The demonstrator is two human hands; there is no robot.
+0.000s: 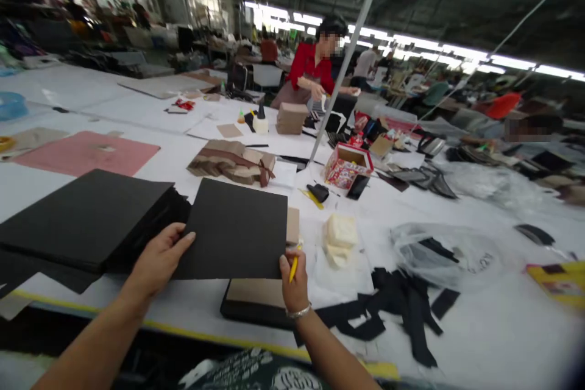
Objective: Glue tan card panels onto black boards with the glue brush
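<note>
A black square sheet [235,228] is held above the white table [150,301]. My left hand [158,259] grips its lower left corner, thumb on top. My right hand [295,283] pinches the lower right corner and also holds a yellow pencil [293,267]. Under the sheet lie a tan board [256,291] on a black pad and a tan block [292,225]. A thick stack of black sheets [86,219] lies just left of my left hand.
Black offcuts [402,311] and a clear plastic bag [443,256] lie to the right. A cream sponge [340,234], a red box [347,164], a brown folded bundle [231,161] and a pink sheet [86,152] sit farther back. A person in red works across the table. A metal pole [347,55] rises mid-table.
</note>
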